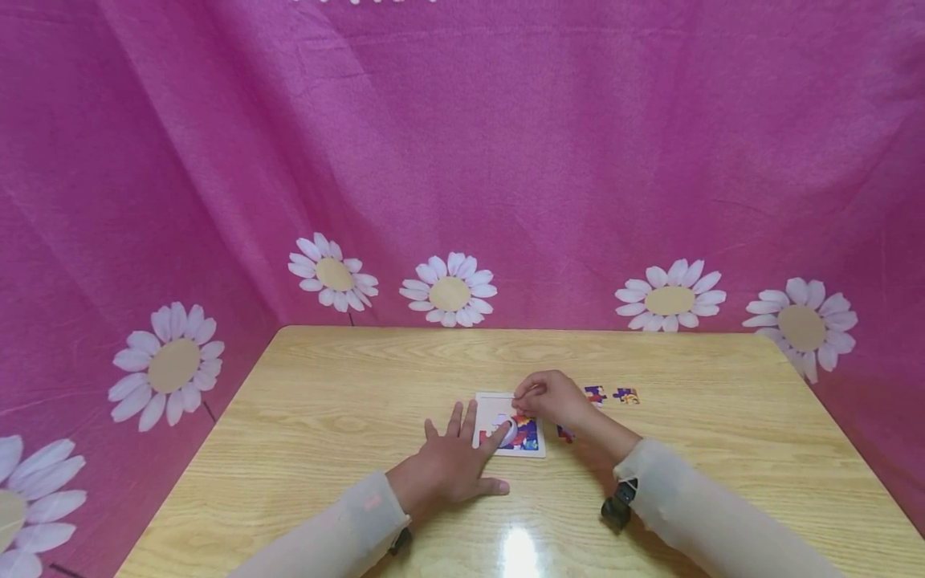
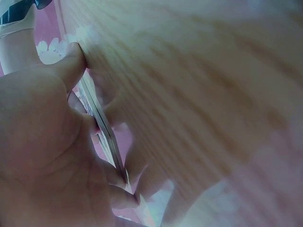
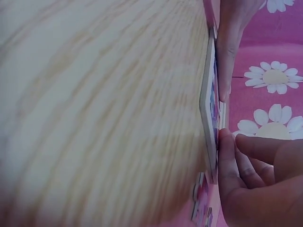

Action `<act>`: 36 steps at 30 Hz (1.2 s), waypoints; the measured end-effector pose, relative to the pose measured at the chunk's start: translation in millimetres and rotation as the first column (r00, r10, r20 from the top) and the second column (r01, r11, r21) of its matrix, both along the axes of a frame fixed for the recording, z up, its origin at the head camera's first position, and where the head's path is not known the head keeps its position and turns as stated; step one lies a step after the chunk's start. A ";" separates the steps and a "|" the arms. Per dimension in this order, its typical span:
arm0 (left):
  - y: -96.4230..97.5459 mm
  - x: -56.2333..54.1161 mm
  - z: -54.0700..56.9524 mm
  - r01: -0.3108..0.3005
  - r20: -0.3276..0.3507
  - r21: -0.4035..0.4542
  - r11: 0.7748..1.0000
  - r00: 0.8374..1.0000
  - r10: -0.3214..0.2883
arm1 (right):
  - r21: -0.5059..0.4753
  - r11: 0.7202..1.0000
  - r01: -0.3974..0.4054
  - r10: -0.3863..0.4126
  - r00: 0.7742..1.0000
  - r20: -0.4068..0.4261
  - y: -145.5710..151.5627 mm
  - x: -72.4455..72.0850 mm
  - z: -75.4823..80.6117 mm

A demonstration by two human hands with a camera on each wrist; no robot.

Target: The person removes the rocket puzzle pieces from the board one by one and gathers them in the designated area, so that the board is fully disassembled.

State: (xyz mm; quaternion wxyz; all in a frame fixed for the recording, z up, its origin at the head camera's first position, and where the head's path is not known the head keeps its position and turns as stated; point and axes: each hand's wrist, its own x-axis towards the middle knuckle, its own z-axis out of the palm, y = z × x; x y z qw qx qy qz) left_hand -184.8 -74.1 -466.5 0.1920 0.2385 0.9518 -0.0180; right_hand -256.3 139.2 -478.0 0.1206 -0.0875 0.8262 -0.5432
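A small jigsaw puzzle in a pale square tray (image 1: 533, 454) lies on the table, partly filled with red, purple and white pieces. My left hand (image 1: 454, 467) is spread beside its left edge, the index finger reaching over the assembled pieces. Bent over the tray's upper right corner, my right hand (image 1: 552, 399) has its fingertips down at the puzzle. In the right wrist view its index fingertip (image 3: 224, 135) touches the puzzle face, with the thumb close by. Whether a piece is pinched there is hidden.
Loose puzzle pieces lie right of the tray: one purple and red piece (image 1: 595, 394), an orange and purple piece (image 1: 627, 396), and another piece (image 1: 565, 434) partly under the right wrist. A pink flowered cloth (image 1: 549, 201) hangs behind the wooden table (image 1: 347, 401).
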 end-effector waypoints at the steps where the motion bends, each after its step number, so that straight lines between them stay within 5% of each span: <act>1: -0.2 0.2 0.3 -0.001 0.001 0.001 1.000 1.000 0.001 | 0.002 1.000 0.001 -0.001 1.000 -0.004 0.3 0.0 -0.8; 23: -3.1 -1.1 -2.4 0.050 0.022 0.075 0.996 0.998 -0.052 | 0.059 0.998 -0.034 0.038 0.998 -0.058 0.5 2.1 -1.1; 36: -2.3 -2.1 -3.3 0.055 0.034 0.075 0.996 0.998 -0.058 | 0.097 0.986 -0.133 0.130 0.991 0.033 -1.5 -6.2 6.6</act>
